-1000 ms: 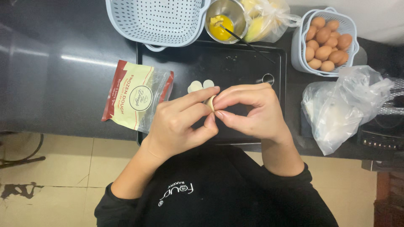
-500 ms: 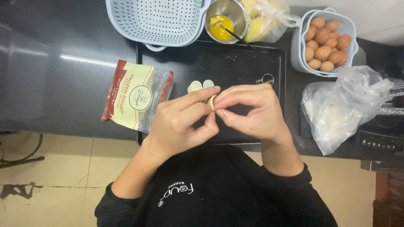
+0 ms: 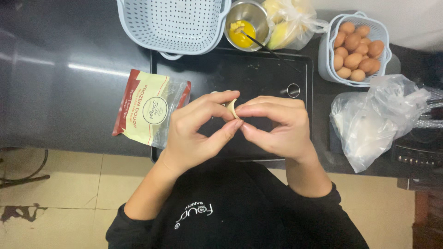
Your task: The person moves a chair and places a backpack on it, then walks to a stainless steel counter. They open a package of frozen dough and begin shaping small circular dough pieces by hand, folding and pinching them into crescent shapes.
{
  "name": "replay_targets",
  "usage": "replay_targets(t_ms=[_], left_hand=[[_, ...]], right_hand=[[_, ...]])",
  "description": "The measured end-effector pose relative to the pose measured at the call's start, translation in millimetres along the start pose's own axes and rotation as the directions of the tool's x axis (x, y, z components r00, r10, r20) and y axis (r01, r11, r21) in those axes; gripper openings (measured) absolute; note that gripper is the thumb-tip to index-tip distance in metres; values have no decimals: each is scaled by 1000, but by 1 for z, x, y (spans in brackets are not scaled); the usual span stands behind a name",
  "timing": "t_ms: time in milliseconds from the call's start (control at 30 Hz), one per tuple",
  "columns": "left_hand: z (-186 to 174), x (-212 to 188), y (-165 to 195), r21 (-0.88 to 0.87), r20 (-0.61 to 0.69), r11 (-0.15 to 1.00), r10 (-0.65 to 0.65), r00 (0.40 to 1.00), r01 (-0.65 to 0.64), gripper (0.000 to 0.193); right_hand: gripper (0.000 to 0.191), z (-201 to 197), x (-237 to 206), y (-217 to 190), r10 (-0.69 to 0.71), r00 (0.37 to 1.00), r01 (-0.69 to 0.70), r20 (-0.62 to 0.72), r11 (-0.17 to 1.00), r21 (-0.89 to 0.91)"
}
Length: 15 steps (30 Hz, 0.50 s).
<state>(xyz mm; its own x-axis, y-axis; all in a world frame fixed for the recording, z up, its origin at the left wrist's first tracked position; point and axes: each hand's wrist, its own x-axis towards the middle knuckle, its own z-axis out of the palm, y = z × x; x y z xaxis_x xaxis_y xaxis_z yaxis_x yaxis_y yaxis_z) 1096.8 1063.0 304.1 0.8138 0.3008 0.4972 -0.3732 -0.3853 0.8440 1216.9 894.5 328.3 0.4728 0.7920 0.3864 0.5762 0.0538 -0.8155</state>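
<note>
At the far left of the dark worktop (image 3: 69, 92) lies a red and cream packet of frozen dough (image 3: 150, 108), its clear end torn open and touching the left edge of the black baking tray (image 3: 258, 74). The left hand (image 3: 196, 131) hangs over the tray's near left part, just beside that packet, fingers curled inward, the forefinger arched over the top and the thumb reaching in from below.

Between the two hands, held above the tray, is a small pale piece of dough (image 3: 232, 109). It stands on edge as a thin curved sliver, its long axis running roughly away from the person, and both hands meet at it, neither clearly nearer. The left forefinger tip touches its top, and the right forefinger presses its right face; both hands are pinched on it, not clenched into fists.

The right hand (image 3: 277, 127) mirrors the left, thumb tip meeting the left thumb under the dough. Beyond it a small metal ring cutter (image 3: 293, 90) rests on the tray. Further back stand a pale blue colander (image 3: 173, 23), a steel bowl of yellow egg wash (image 3: 247, 27) with a brush, and, at the right, a basket of brown eggs (image 3: 354, 48) and a clear plastic bag (image 3: 374, 122).
</note>
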Motion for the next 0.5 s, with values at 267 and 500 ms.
replay_targets(t_ms=[267,500], left_hand=[[8,-3,-9,-438,31,852,-303,953,285,15],[6,-4,-6,-275,20,928,-257,966,252,14]], right_hand=[[21,7,1,4,-145,989,144,-22,989,-41],[17,2,-3,8,137,991,-133,-14,979,152]])
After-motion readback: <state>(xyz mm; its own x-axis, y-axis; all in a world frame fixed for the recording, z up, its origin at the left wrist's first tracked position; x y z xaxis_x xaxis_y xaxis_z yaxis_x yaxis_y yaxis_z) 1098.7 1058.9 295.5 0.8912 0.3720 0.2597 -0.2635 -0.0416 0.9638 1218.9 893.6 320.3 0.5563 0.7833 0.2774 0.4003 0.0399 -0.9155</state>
